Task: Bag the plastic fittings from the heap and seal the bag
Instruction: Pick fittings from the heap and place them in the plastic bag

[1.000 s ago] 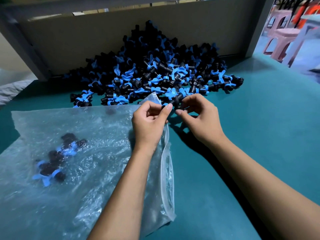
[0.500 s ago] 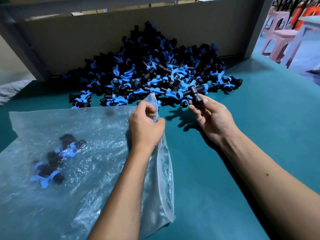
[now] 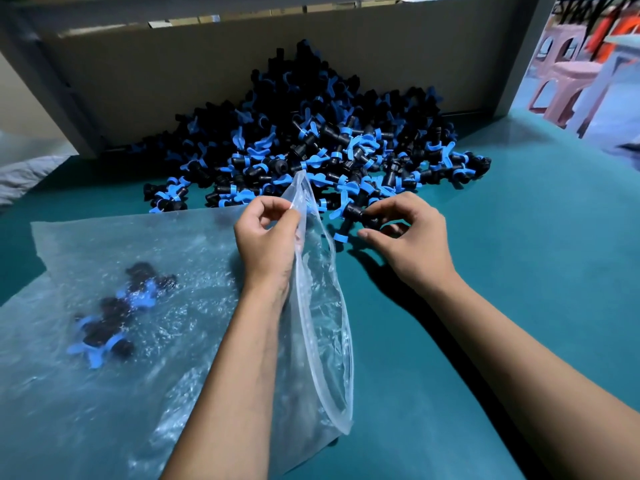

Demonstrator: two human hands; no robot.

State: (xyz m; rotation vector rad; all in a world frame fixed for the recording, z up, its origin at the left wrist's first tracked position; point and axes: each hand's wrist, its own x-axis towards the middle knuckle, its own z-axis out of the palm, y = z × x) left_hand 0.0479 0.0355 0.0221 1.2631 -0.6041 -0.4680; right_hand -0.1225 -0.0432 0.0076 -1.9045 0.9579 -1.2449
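A heap of black and blue plastic fittings [image 3: 311, 143] lies against the back board on the teal table [image 3: 519, 271]. A clear plastic bag [image 3: 145, 341] lies flat at the left with a few fittings inside [image 3: 114, 313]. My left hand [image 3: 266, 237] pinches the upper lip of the bag's mouth and lifts it, so the mouth [image 3: 325, 306] gapes to the right. My right hand [image 3: 412, 233] grips a black fitting with blue wings [image 3: 353, 213] at the heap's front edge, just right of the bag's mouth.
A brown cardboard wall [image 3: 207, 64] backs the heap. Pink plastic stools [image 3: 568, 84] stand beyond the table's far right corner. A grey cloth [image 3: 20, 174] lies off the table's left side.
My right hand has drawn a fitting down from the heap toward the bag's mouth. My left hand has lifted the bag's lip higher, opening the mouth wider.
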